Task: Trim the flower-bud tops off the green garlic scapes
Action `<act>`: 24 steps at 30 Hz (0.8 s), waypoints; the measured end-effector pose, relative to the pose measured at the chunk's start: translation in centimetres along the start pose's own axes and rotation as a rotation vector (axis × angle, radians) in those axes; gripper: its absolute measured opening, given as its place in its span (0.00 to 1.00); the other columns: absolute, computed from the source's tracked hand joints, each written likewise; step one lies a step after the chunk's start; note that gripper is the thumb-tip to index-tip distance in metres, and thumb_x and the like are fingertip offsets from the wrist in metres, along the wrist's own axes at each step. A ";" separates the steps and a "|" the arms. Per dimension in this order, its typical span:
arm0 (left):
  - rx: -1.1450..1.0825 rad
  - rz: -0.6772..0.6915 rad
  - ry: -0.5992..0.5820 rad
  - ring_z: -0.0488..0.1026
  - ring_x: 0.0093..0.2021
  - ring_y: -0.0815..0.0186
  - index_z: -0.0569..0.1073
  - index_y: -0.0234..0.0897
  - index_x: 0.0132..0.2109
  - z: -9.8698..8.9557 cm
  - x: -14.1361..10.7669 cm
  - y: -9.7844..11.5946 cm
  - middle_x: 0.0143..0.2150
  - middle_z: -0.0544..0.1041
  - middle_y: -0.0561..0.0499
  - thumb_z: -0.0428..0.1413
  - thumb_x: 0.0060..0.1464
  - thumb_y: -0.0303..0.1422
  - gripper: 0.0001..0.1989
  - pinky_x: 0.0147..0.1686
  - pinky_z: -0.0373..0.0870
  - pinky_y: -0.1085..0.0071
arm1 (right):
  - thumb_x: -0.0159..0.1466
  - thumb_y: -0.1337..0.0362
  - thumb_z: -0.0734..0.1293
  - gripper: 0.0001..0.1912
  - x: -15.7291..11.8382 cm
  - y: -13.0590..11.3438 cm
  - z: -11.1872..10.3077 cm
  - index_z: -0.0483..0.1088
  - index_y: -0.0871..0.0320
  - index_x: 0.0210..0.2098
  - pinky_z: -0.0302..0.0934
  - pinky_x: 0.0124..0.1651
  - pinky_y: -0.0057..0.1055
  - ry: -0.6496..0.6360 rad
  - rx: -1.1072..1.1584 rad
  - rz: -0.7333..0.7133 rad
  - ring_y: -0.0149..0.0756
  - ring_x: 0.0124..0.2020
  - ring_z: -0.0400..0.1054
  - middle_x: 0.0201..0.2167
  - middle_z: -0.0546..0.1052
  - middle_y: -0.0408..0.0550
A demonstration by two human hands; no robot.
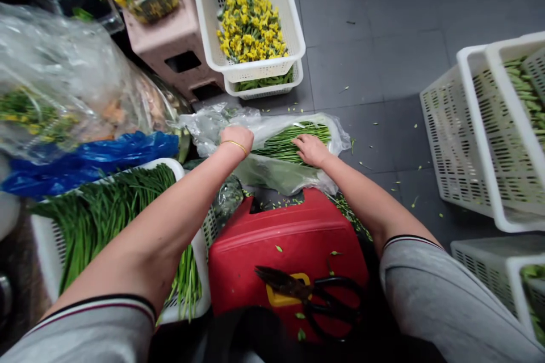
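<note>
Both arms outstretched, right hand point(313, 150) flat on green stems point(279, 144).

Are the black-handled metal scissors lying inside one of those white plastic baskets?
No, the black-handled metal scissors lie on top of the red plastic stool.

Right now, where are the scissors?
In the head view, the scissors lie open on the red stool, bottom centre, between the two forearms, blades pointing left.
</note>
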State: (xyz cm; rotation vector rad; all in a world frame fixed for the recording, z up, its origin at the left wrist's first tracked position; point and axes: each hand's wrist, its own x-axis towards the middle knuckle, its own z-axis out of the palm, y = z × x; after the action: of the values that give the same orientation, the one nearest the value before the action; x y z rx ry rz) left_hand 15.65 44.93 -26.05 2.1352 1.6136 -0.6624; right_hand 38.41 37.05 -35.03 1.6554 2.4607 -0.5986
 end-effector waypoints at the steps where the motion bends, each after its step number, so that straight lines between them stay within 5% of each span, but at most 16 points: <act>1: 0.041 0.034 -0.027 0.70 0.52 0.44 0.77 0.32 0.43 0.0 -0.4 0.3 0.42 0.76 0.38 0.55 0.53 0.35 0.13 0.52 0.62 0.52 | 0.66 0.66 0.58 0.25 0.0 0.0 -0.3 0.61 0.67 0.61 0.53 0.59 0.44 0.033 -0.001 0.024 0.52 0.59 0.58 0.60 0.63 0.64; 5: 0.085 0.454 -0.081 0.73 0.39 0.58 0.74 0.39 0.29 0.0 -5.6 -1.0 0.32 0.76 0.46 0.50 0.54 0.34 0.10 0.44 0.66 0.64 | 0.63 0.64 0.62 0.34 -1.0 1.4 -2.6 0.52 0.70 0.66 0.41 0.64 0.53 0.258 -0.046 0.180 0.57 0.66 0.46 0.66 0.53 0.66; 7: 0.017 0.688 -0.159 0.71 0.32 0.63 0.70 0.39 0.24 0.0 -9.3 -3.1 0.27 0.74 0.48 0.49 0.54 0.33 0.11 0.37 0.65 0.70 | 0.62 0.64 0.64 0.33 -1.9 2.3 -3.6 0.56 0.72 0.63 0.39 0.63 0.56 0.202 -0.081 0.241 0.60 0.65 0.48 0.63 0.58 0.70; 9: -0.087 0.727 -0.212 0.67 0.26 0.67 0.66 0.39 0.23 -0.3 -12.3 -5.5 0.24 0.70 0.51 0.48 0.55 0.34 0.14 0.30 0.62 0.73 | 0.63 0.66 0.62 0.22 -3.0 2.6 -4.3 0.67 0.70 0.54 0.48 0.59 0.52 0.034 -0.076 0.237 0.56 0.57 0.60 0.52 0.71 0.68; 13: -0.358 0.595 -0.246 0.61 0.22 0.71 0.63 0.37 0.22 -2.3 -15.2 -8.8 0.19 0.63 0.55 0.47 0.57 0.39 0.18 0.24 0.57 0.75 | 0.65 0.67 0.57 0.15 -5.6 1.3 -5.8 0.75 0.62 0.41 0.60 0.43 0.33 -0.151 0.061 0.115 0.40 0.37 0.71 0.35 0.79 0.54; 16: -0.605 0.583 -0.212 0.58 0.22 0.72 0.64 0.36 0.20 -4.1 -15.4 -8.7 0.19 0.60 0.56 0.52 0.55 0.39 0.18 0.24 0.57 0.75 | 0.66 0.63 0.56 0.16 -6.8 -0.4 -8.0 0.74 0.60 0.41 0.60 0.38 0.29 -0.105 0.399 -0.014 0.33 0.31 0.70 0.31 0.78 0.48; 20: -1.105 0.350 0.146 0.62 0.25 0.72 0.70 0.34 0.20 -4.4 -13.2 -6.8 0.21 0.65 0.55 0.61 0.45 0.35 0.12 0.27 0.60 0.76 | 0.67 0.59 0.57 0.18 -4.8 -2.4 -8.7 0.70 0.61 0.50 0.62 0.47 0.33 0.104 0.544 -0.082 0.37 0.46 0.71 0.46 0.76 0.54; 22: -1.463 0.108 0.291 0.67 0.27 0.69 0.71 0.35 0.23 -3.8 -11.2 -5.9 0.23 0.70 0.53 0.62 0.42 0.34 0.09 0.29 0.65 0.74 | 0.67 0.59 0.58 0.22 -3.1 -2.8 -7.1 0.65 0.62 0.57 0.58 0.56 0.39 -0.031 0.392 -0.043 0.42 0.56 0.65 0.57 0.70 0.60; 24: -1.766 -0.112 0.284 0.72 0.29 0.65 0.68 0.35 0.25 -3.0 -9.2 -5.0 0.26 0.74 0.51 0.61 0.43 0.32 0.09 0.32 0.70 0.70 | 0.68 0.59 0.57 0.23 -2.3 -2.7 -4.7 0.66 0.66 0.57 0.55 0.58 0.45 -0.305 0.251 0.035 0.48 0.58 0.65 0.56 0.70 0.66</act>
State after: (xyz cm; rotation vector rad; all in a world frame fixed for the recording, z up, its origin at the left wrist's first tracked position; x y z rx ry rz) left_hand 9.16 40.71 -18.42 0.7552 1.3812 0.8717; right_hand 37.44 36.01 -29.35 1.5439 2.2064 -1.1031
